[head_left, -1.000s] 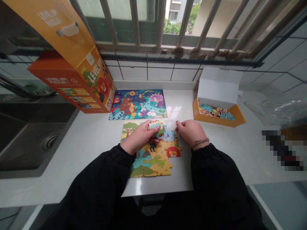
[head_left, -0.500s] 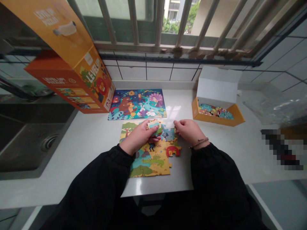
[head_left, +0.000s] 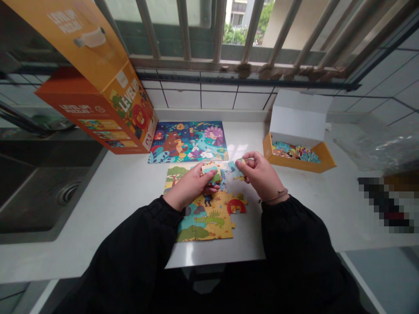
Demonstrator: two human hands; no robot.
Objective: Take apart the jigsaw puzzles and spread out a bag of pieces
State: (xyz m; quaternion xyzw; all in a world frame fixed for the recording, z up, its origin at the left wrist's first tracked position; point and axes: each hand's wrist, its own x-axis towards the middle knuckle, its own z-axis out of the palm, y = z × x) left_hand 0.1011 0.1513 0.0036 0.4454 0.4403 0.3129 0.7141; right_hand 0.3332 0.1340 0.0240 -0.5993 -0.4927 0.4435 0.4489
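A partly joined jigsaw puzzle with a crocodile, trees and a red lion lies flat on the counter in front of me. Over its upper part, my left hand is closed around puzzle pieces, thumb on top; how many it holds I cannot tell. My right hand pinches a light-blue puzzle piece between thumb and fingers, just off the puzzle's upper right edge. Behind both hands lies a dark-blue animal picture puzzle. My left hand hides some of the joined pieces.
A tall orange puzzle box stands at the left beside a sink. An open yellow box with loose pieces sits at the back right. Clear plastic wrap lies farther right, below the barred window.
My right hand has lifted the light-blue piece from the puzzle's upper right and tilted it. My left hand stays almost still.
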